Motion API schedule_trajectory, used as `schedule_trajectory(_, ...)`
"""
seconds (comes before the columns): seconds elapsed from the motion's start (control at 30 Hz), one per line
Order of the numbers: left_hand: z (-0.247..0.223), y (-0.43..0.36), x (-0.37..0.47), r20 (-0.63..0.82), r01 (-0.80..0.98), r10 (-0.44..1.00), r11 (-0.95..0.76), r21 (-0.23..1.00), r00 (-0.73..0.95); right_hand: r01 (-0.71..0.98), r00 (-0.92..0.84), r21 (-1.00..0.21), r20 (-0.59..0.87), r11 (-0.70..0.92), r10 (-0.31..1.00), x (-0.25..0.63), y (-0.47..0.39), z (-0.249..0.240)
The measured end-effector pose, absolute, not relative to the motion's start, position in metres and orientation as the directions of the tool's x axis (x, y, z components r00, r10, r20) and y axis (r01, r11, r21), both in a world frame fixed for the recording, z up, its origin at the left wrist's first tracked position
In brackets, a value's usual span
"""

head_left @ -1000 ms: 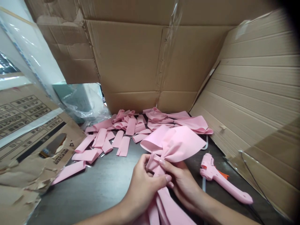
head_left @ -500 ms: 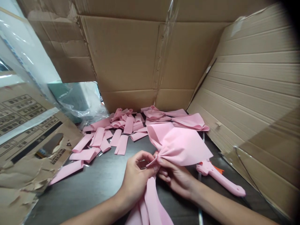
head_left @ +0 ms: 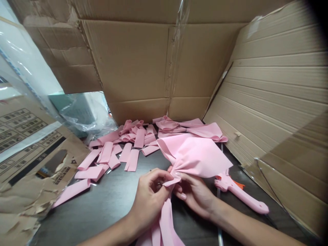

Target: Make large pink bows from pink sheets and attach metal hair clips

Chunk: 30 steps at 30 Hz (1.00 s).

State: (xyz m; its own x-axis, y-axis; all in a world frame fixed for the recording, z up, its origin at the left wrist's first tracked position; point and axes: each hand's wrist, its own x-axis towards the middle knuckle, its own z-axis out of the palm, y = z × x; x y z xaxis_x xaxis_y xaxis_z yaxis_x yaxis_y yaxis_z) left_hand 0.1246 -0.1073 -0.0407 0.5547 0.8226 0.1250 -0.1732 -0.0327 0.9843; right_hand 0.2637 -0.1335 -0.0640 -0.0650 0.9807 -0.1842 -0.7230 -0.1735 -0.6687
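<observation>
A wide, matte pink fabric bow (head_left: 198,155), gathered tightly at its waist, stands at the near centre over a dark wood-look tabletop (head_left: 115,205), held in two bare hands set close together. The left hand (head_left: 150,194) pinches a narrow pink fabric strip (head_left: 172,181) at the gather; the right hand (head_left: 197,194) grips the waist from the other side. The cloth looks light and soft yet crisp enough to hold its flare, likely hard to break but easy to crease; the gathered waist seems the surest hold, the broad ends apt to flop. Fingers cover much of the waist, and whether the strip wraps fully around it is hard to say. The bow's near end runs out of frame. To the right, a pink plastic glue gun (head_left: 243,196) lies partly behind the fabric, its nozzle hidden. Far left, folded pink fabric loops (head_left: 132,160) overlap; far right, more gathered pink fabric pieces (head_left: 205,131) lie stacked.
</observation>
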Motion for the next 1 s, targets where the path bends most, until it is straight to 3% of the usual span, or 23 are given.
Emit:
schedule_trajectory(0.17, -0.037, -0.103, 0.119, 0.212, -0.104, 0.807, -0.186, 0.977, 0.551, -0.708, -0.079, -0.682, -0.182, -0.183, 0.98, 0.266, -0.133, -0.06)
schedule_trajectory(0.3, -0.038, -0.101, 0.118, 0.117, -0.04, 0.852, -0.112, 0.993, 0.51, -0.719, -0.083, -0.677, -0.139, -0.155, 0.987, 0.265, -0.135, -0.055)
schedule_trajectory(0.5, -0.042, -0.099, 0.119, 0.056, 0.072, 0.925, -0.089, 0.993, 0.375, -0.63, 0.142, -0.776, -0.085, 0.024, 0.986, 0.258, -0.141, -0.051)
schedule_trajectory(0.73, -0.043, -0.097, 0.118, 0.091, 0.214, 0.908, -0.192, 0.958, 0.408, -0.506, 0.199, -0.862, -0.07, 0.041, 0.977, 0.255, -0.141, -0.063)
schedule_trajectory(1.0, -0.047, -0.097, 0.119, -0.01, 0.099, 0.882, -0.042, 0.994, 0.472, -0.418, 0.243, -0.908, -0.067, 0.042, 0.968, 0.256, -0.143, -0.067)
